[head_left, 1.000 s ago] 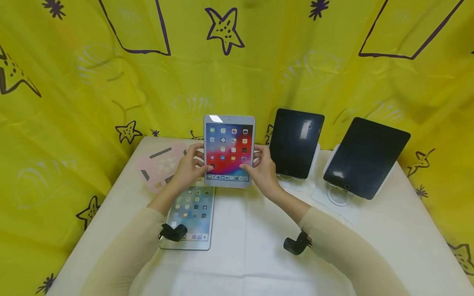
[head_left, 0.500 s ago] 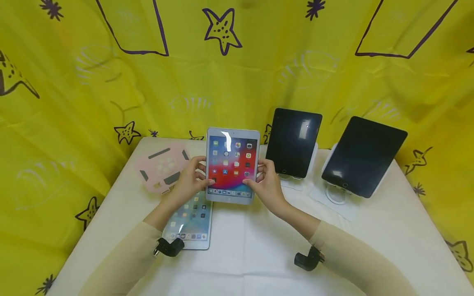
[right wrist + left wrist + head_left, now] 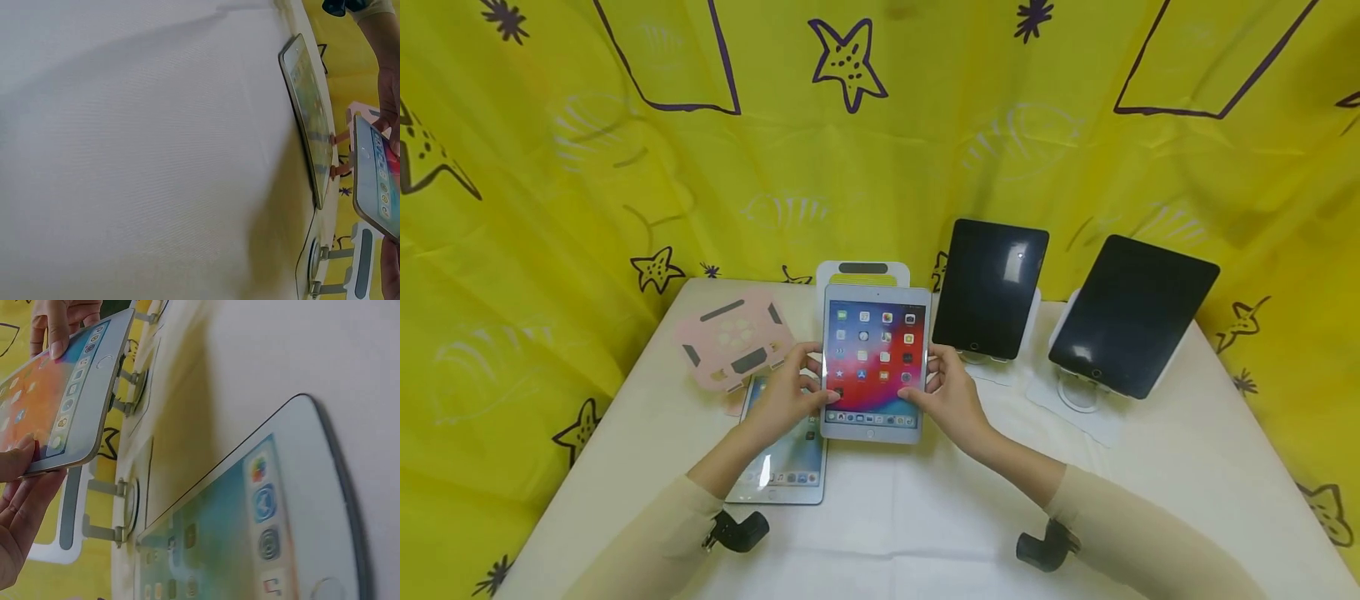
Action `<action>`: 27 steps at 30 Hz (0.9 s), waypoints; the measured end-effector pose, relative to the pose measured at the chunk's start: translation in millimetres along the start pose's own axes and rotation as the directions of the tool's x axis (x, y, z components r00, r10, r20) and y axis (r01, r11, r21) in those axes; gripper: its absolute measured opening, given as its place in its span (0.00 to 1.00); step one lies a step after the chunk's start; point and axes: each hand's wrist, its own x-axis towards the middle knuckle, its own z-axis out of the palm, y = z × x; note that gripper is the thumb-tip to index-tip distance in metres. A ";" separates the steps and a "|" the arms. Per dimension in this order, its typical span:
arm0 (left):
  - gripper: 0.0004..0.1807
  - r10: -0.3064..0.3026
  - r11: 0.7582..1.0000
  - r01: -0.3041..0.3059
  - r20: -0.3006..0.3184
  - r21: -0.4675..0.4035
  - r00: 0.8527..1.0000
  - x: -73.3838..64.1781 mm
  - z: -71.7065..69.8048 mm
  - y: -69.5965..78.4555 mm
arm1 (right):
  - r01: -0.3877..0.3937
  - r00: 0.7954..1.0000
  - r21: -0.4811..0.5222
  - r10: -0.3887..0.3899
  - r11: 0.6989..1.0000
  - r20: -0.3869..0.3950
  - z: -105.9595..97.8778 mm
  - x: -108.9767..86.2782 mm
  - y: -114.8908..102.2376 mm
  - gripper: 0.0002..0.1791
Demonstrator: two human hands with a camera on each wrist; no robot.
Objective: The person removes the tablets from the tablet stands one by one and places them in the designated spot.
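Both hands hold a white-framed tablet with a lit red and blue screen, tilted up above the table. My left hand grips its left edge, thumb on the screen's lower left and fingers behind. On the opposite edge my right hand grips it the same way. Just behind the tablet stands a white tablet stand, its lower part hidden in the head view. A second white tablet with a lit blue-green screen lies face up on the table, partly under my left hand; the left wrist view shows its corner close up.
A pink tablet stand is at the back left. To the right, two dark-screened tablets, one nearer the middle and one farther right, lean on white stands. A yellow patterned curtain hangs behind the white-covered table.
Both hands have brought the held tablet down and towards me, slightly right. The white stand behind it has come into view. The lying tablet and the dark tablets stay put.
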 end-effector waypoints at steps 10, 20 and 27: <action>0.39 -0.093 0.996 0.093 0.030 0.005 0.995 -8.8 16.4 -10.9 | -0.111 0.993 0.002 0.111 0.994 0.038 -1.9 -12.2 11.8 0.34; 0.39 -0.130 0.987 0.137 0.089 -0.082 0.988 -19.8 31.4 -28.9 | -0.192 0.979 0.000 0.191 0.981 0.072 0.8 -24.7 28.1 0.35; 0.39 -0.158 0.981 0.169 0.111 -0.097 0.981 -23.5 37.8 -36.7 | -0.151 0.984 0.040 0.146 0.988 0.102 0.2 -29.7 38.1 0.34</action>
